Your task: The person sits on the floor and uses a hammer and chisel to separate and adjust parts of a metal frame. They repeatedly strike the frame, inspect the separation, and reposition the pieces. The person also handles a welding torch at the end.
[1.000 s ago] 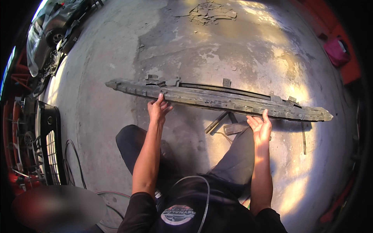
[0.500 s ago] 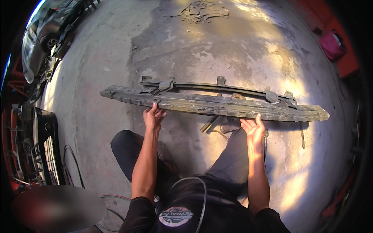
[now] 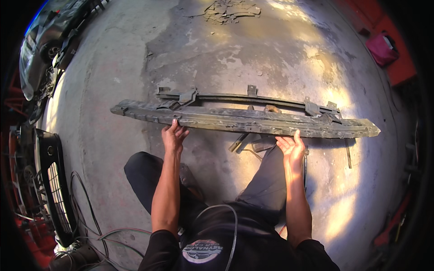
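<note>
A long, scuffed metal car bumper beam [image 3: 244, 123] with brackets along its far side spans the space in front of my knees. My left hand [image 3: 173, 137] grips its near edge left of the middle, thumb against the face and the other fingers curled below. Farther right, my right hand [image 3: 292, 149] supports the same edge, its thumb up against the beam and fingers beneath. Behind the beam runs a thinner metal bar [image 3: 230, 97]; whether the two are joined I cannot tell. Under the beam, a short metal piece [image 3: 238, 142] shows beside my right leg, partly covered.
A dark bumper cover with a grille [image 3: 53, 185] stands at the left, near looping hoses [image 3: 86, 203]. A damaged grey car [image 3: 43, 49] is at the far left. Broken flakes [image 3: 230, 11] lie on the far floor. A pink bag [image 3: 382, 49] rests on something red at the right.
My view has turned slightly, so the beam and both hands sit a little farther left in the picture. Both hands keep the same hold. More of the hoses shows at the lower left.
</note>
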`<state>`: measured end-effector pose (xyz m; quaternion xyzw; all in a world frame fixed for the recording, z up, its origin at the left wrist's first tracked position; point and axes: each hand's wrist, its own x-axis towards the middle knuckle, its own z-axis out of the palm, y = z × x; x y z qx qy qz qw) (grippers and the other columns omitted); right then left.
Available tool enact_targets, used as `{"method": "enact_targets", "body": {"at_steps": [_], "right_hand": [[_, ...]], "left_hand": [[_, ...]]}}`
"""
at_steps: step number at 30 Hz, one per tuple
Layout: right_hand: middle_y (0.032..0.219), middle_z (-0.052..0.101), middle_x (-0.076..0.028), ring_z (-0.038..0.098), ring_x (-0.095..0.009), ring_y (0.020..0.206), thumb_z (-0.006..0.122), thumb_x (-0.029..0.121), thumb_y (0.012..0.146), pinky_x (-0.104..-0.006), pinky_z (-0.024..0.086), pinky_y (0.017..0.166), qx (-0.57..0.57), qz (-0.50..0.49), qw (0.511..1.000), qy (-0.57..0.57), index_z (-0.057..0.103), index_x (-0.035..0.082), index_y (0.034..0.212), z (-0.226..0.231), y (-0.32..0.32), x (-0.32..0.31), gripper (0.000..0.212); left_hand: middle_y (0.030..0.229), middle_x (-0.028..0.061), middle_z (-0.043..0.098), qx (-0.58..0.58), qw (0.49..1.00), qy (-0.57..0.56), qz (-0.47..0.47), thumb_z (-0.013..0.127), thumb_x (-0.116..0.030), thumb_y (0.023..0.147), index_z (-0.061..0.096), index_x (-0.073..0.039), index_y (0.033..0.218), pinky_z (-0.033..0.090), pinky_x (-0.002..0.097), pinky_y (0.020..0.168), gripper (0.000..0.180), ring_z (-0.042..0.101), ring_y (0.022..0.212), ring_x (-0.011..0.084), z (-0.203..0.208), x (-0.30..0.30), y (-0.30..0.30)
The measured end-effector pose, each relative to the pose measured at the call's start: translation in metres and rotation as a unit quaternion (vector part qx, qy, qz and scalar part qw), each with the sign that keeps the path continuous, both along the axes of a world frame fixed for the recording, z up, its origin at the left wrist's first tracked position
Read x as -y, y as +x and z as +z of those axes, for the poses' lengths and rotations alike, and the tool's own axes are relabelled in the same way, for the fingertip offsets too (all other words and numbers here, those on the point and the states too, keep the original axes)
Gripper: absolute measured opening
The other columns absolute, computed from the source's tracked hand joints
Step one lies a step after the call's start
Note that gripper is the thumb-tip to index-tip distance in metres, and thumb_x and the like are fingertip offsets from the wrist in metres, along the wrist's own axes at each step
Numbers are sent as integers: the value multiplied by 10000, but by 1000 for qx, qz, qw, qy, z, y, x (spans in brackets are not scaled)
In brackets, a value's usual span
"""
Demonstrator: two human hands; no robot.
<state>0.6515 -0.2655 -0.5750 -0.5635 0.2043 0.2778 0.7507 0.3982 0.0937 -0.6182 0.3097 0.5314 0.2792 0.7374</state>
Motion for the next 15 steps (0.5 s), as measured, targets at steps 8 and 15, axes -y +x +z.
{"method": "enact_targets", "body": {"at_steps": [8,15], "right_hand": [[1187,545,-358,699,-452,1020,628,492,1013,-449,574,809,10,-18,1000,1,358,-96,1310,-3,0,1,712],[1143,599,-311,706,-419,1008,594,483,1034,-433,568,798,5,-10,1000,0,412,-60,1301,-1,-1,-2,632]], "left_hand": [[971,98,682,-46,999,-2,-10,668,-338,1015,591,-15,1127,599,381,739,350,712,861,237,10,4,5],[1043,164,615,-13,1000,-19,-19,733,-270,968,496,61,1140,636,414,688,442,699,898,308,9,-2,0]]}}
